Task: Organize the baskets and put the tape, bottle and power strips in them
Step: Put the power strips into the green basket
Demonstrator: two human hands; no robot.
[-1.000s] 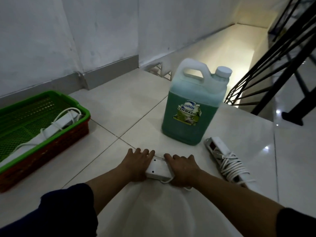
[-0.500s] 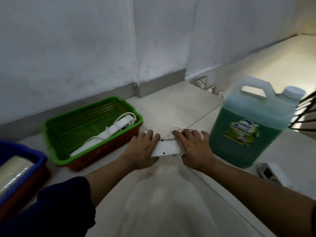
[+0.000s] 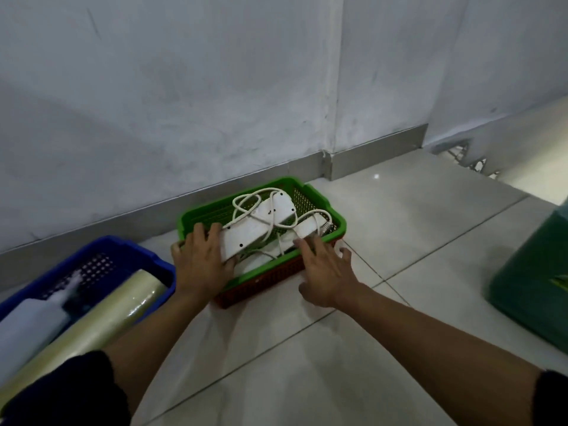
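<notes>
In the head view, the green basket [image 3: 333, 221] sits at frame centre near the wall skirting, with bare floor tiles to its right and below. A white power strip [image 3: 256, 230] lies in it, long axis running lower left to upper right. The left hand [image 3: 201, 261] rests on its near end, fingers [image 3: 212, 238] loosely spread; the right hand [image 3: 327, 272] is open, fingertips touching the basket's near rim.
</notes>
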